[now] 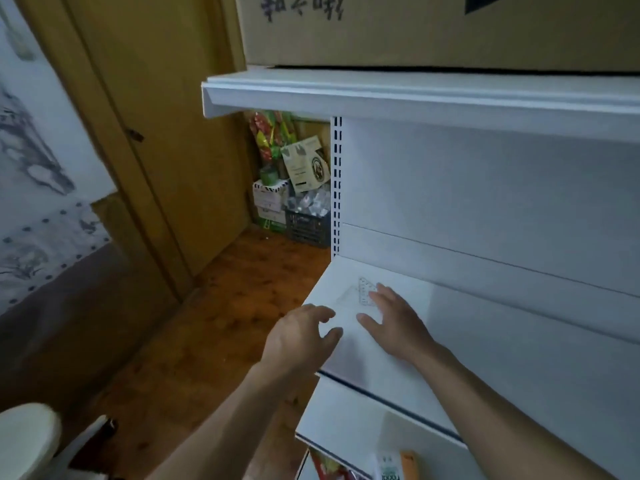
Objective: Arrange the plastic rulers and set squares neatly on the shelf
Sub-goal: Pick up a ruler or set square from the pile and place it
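1. Both hands reach onto the white shelf (485,358) in the lower middle of the frame. The left hand (304,336) is at its left front edge and the right hand (394,323) is just beside it, further in.
2. Hard to make out: a clear plastic set square (358,292) lies flat near the shelf's left end. It is so faint against the white that only its printed scale and thin outline show, and the right fingertips cover its right edge.
3. Right hand: palm down, fingers straight and spread, fingertips resting on the set square and gripping nothing.
4. Left hand: fingers loosely curled and apart, holding nothing. Whether it touches the shelf cannot be told.
5. Cut off: a cardboard box (415,29) on the upper shelf (415,95) runs out of the top edge, its dark lettering only partly seen. Coloured packets (394,467) at the bottom edge are cropped.
6. Blurred, left of centre: a dark crate (308,228) and bright bags (273,140) stand on the wooden floor (225,306) beside a brown door (156,133).
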`<act>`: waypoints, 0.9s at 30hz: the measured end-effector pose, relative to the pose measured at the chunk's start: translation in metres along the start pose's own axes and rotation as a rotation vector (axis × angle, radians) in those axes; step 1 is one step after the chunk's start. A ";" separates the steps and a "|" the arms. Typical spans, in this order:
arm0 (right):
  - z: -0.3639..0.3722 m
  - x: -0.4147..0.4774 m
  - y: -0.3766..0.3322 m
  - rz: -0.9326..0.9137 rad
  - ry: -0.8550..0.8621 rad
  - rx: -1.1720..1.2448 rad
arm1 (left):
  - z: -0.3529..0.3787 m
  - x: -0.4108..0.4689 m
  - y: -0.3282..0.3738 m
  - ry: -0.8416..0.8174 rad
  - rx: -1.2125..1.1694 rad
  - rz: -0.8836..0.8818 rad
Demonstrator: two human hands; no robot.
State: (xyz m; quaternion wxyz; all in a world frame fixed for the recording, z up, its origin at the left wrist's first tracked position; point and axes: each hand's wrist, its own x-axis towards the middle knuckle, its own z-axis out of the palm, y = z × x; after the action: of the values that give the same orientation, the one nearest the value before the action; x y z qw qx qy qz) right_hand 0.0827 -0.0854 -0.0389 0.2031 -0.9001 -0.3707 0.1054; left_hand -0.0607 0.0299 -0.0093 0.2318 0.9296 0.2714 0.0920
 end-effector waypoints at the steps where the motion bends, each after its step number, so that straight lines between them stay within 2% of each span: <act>1: 0.004 0.003 -0.003 0.014 -0.005 -0.040 | -0.002 0.004 -0.007 -0.014 -0.009 0.022; 5: 0.021 0.006 -0.011 0.042 -0.049 -0.152 | -0.006 0.016 -0.032 -0.080 -0.014 0.094; 9: 0.030 -0.006 -0.016 0.006 0.011 -0.203 | -0.008 0.030 -0.045 -0.127 -0.035 0.137; 14: 0.032 -0.032 -0.022 -0.049 -0.040 -0.185 | -0.004 0.042 -0.051 -0.162 -0.069 0.168; 20: 0.031 -0.052 -0.029 -0.009 -0.084 -0.142 | 0.005 0.040 -0.055 -0.234 -0.137 0.175; 25: 0.041 -0.060 -0.032 -0.127 -0.075 -0.239 | 0.001 0.039 -0.060 -0.230 -0.151 0.168; 27: 0.049 -0.062 -0.032 -0.194 -0.008 -0.248 | -0.002 0.039 -0.062 -0.230 -0.148 0.150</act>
State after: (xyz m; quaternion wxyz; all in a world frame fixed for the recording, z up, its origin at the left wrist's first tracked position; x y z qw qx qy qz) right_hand 0.0024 -0.0952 -0.0659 0.0980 -0.8779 -0.4668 0.0425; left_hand -0.0569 0.0983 -0.0357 0.3217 0.9321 0.1651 0.0216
